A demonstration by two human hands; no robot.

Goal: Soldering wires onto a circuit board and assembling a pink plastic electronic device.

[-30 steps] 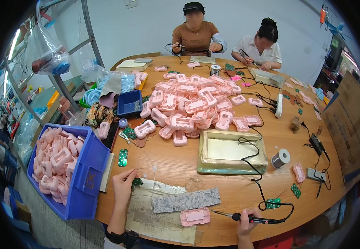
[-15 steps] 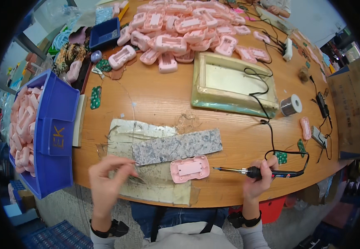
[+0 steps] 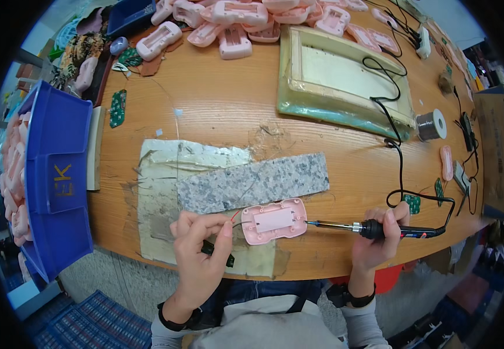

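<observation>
My left hand (image 3: pixel 202 259) is closed, with thumb and forefinger pinched near a thin red wire (image 3: pixel 236 215). A small dark green circuit board (image 3: pixel 229 261) shows under its fingers, and a dark wire reaches toward the pink plastic shell (image 3: pixel 274 221). That shell lies open side up at the edge of a speckled stone strip (image 3: pixel 252 181). In my right hand (image 3: pixel 375 247) is a soldering iron (image 3: pixel 373 229), gripped by its black handle. Its tip points left, at the right end of the shell; whether they touch I cannot tell.
Pink shells (image 3: pixel 234 42) are heaped at the back. A blue bin (image 3: pixel 60 221) full of pink parts stands left. A shallow tray (image 3: pixel 298 110) with the iron's cord across it lies behind, near a solder spool (image 3: pixel 431 125). Worn sheeting (image 3: pixel 158 227) lies under the strip.
My left hand has moved right, up to the shell, bringing the wires and board. The iron's tip is now closer to the shell. The whole view has shifted nearer the table's front.
</observation>
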